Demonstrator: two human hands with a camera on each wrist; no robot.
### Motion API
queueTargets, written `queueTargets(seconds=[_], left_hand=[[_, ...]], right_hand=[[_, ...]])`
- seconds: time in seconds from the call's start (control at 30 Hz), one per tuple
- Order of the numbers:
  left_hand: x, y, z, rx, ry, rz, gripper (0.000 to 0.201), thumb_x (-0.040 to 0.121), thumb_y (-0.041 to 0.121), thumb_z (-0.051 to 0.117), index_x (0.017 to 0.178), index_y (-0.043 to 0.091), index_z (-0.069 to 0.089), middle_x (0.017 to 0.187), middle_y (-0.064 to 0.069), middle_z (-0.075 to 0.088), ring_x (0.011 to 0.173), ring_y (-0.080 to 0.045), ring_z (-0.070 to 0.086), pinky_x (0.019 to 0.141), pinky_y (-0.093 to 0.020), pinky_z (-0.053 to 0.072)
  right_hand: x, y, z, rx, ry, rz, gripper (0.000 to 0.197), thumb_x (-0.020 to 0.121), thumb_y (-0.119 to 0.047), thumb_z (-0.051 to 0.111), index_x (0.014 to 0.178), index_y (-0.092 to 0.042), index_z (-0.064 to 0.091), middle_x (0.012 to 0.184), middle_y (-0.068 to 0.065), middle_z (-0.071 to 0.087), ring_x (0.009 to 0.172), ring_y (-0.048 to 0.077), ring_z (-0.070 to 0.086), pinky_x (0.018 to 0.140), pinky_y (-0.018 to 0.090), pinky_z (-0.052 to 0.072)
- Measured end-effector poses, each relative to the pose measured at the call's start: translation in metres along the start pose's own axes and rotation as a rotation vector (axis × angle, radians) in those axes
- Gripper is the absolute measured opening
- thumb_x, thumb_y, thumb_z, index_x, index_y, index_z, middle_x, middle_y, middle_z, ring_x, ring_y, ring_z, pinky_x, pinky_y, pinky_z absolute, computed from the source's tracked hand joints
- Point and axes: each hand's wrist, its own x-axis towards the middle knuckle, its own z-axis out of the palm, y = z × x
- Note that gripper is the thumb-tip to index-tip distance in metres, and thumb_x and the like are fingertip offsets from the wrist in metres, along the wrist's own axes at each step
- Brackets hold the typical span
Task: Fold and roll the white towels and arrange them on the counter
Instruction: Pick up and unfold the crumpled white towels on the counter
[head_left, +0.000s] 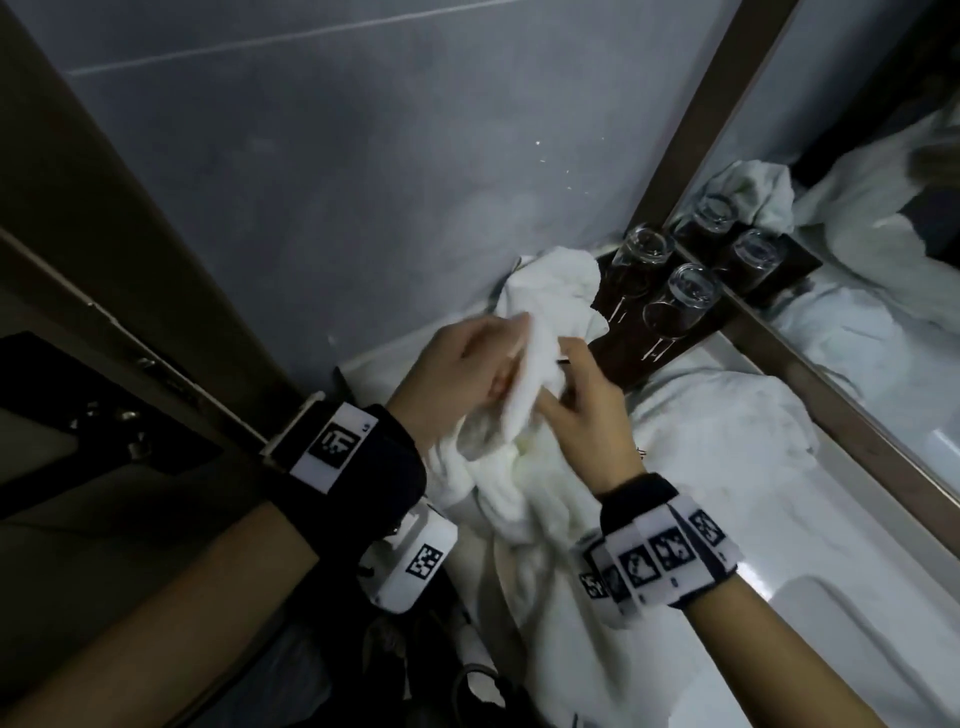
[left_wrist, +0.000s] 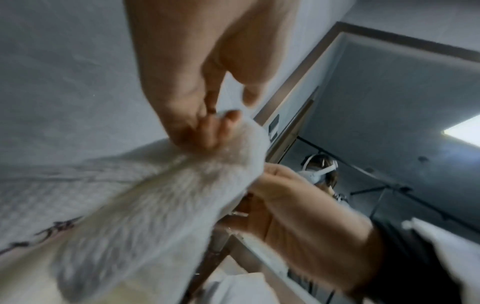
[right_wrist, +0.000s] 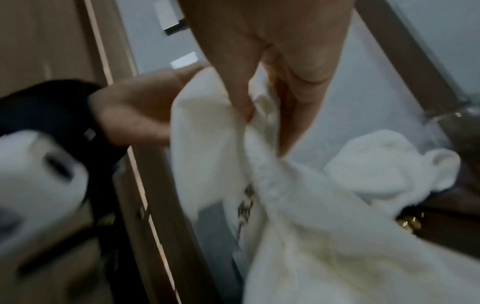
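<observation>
- Grip of the left hand (head_left: 457, 364): thumb and fingers (left_wrist: 207, 131) pinch a bunched edge of the white towel (head_left: 519, 395) at its top end.
- Grip of the right hand (head_left: 587, 400): its fingers (right_wrist: 241, 102) curl into the same towel just below and to the right, gathering a fold of cloth.
- The two hands sit close together, the raised strip of towel running between them.
- From the hands the towel hangs down in crumpled folds, its lower part draping over the front of the white table (head_left: 779, 545); dark stitched lettering shows on the cloth in the right wrist view, too blurred to read.
- A second towel (head_left: 550, 280) lies rumpled on the table beyond the hands, in the corner by the grey wall.
- Just right of it, upturned glasses (head_left: 680, 301) stand on a dark tray (head_left: 618, 353) against the mirror (head_left: 857, 208).
- More white cloth (head_left: 727, 415) lies heaped on the table to the right of the hands.
</observation>
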Motion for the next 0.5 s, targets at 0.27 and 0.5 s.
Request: queueTargets(seconds=[0.27,0.5], left_hand=[[-0.020,-0.044,-0.032,0.518,-0.065,0.090,0.067,0.073,0.003,0.071,0.131,0.021,0.044,0.138,-0.010,0.023,0.133,-0.017,0.026,0.111,-0.031,0.029],[-0.023,-0.062,-0.036,0.337,-0.137,-0.066,0.034,0.074,0.011,0.074,0.101,0.003,0.054,0.101,-0.009,0.059,0.099,-0.021,0.055,0.091,-0.038,0.044]], right_hand=[[0.006,-0.007,-0.004,0.816,-0.031,0.345,0.023,0.093,0.003,0.041,0.089,-0.008,0.061,0.063,-0.005,0.066,0.055,0.004,0.060,0.049,0.017,0.050],[0.007,-0.007,-0.026,0.701,0.114,0.407,0.027,0.095,-0.004,0.042,0.078,-0.016,0.058,0.066,-0.003,0.065,0.059,0.009,0.061,0.049,0.020,0.052]])
